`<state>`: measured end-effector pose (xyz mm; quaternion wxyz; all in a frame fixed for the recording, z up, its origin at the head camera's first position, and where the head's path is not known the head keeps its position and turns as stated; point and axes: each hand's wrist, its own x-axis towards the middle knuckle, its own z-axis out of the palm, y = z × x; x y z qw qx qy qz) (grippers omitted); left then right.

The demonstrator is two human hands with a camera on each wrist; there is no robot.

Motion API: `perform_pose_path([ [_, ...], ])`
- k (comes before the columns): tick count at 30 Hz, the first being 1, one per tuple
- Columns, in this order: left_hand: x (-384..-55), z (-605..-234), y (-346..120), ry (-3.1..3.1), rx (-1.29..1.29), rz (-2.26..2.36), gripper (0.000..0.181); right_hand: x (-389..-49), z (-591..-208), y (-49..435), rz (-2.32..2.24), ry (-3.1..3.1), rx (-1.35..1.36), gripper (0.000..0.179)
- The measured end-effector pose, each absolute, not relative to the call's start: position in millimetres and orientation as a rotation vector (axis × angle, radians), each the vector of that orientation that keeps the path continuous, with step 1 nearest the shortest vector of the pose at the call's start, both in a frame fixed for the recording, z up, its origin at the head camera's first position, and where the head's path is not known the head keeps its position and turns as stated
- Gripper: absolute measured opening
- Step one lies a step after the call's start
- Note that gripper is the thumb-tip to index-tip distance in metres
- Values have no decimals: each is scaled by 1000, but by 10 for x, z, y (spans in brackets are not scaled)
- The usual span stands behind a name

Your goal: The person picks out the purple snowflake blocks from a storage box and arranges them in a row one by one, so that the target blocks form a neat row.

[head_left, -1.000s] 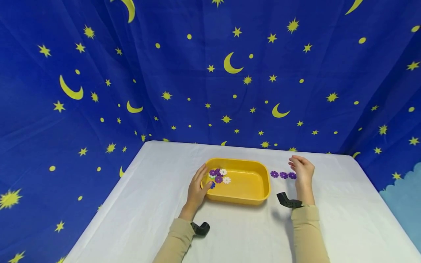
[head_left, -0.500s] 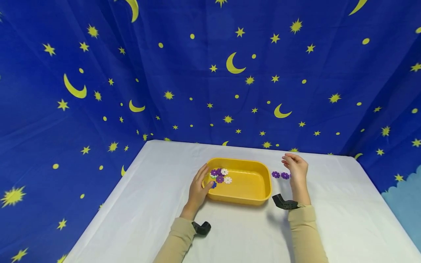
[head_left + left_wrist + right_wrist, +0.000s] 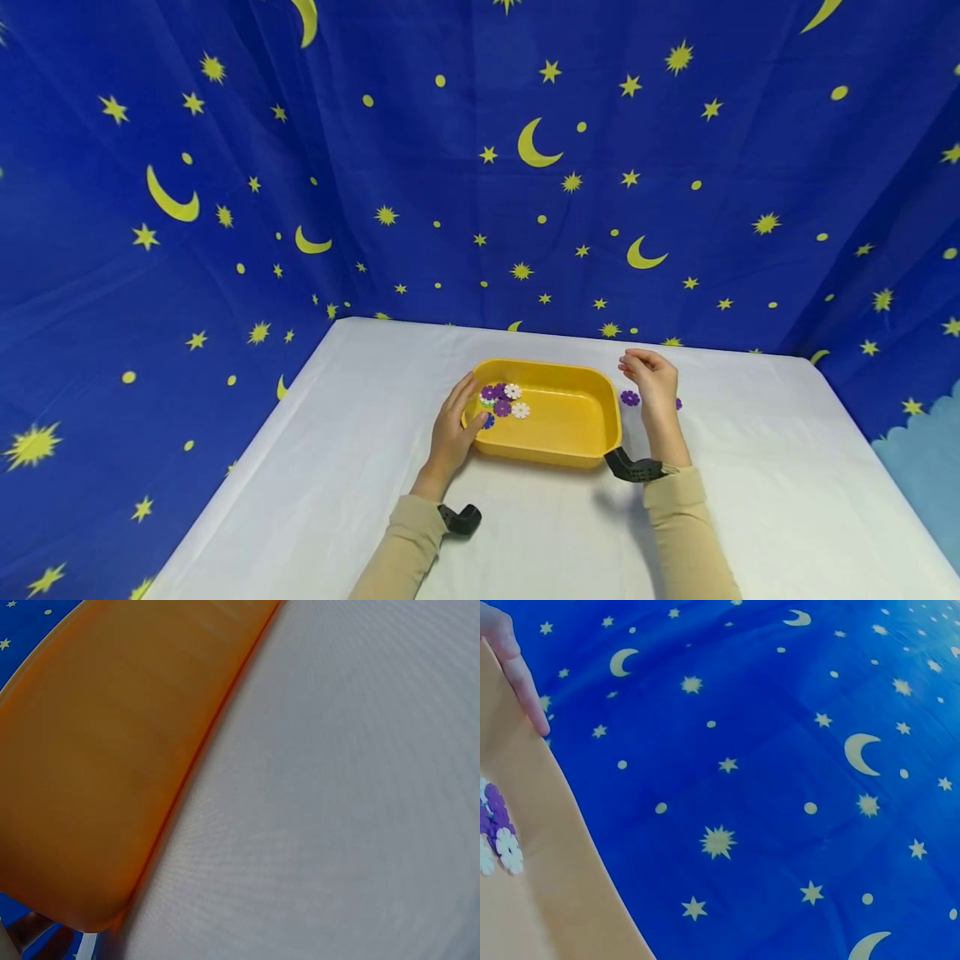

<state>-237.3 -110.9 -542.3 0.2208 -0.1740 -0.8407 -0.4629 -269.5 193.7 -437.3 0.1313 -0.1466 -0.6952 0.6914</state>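
Observation:
A yellow plastic tub (image 3: 555,457) stands on the white-covered table. Its outer wall (image 3: 112,765) fills the left of the left wrist view. My left hand (image 3: 450,427) holds the tub's left end, thumb over the rim and fingers along the outside. Inside, at that end, lie several small flower-shaped discs (image 3: 502,407), purple, white and blue; the right wrist view shows some, including a white disc (image 3: 510,851). My right hand (image 3: 651,385) is raised right of the tub, fingers loosely bent leftward, no object showing in them. Purple flower discs (image 3: 630,398) lie below it, partly hidden.
The white tablecloth (image 3: 555,533) spreads in front of the tub. A blue curtain (image 3: 450,183) with yellow moons and stars encloses the back and sides. Each wrist wears a black camera mount (image 3: 633,467); the right one overlaps the tub's front right corner in the head view.
My right hand has moved left above the row of purple discs toward the tub, uncovering the right disc and covering the middle one. The left hand stays on the tub.

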Motion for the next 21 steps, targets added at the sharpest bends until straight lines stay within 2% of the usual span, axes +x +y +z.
perform_pose_path([
  [21, -2363, -5417, -1114, -2320, -482, -1268, 62, -2710, -4405, 1602, 2023, -2173, -268, 30],
])
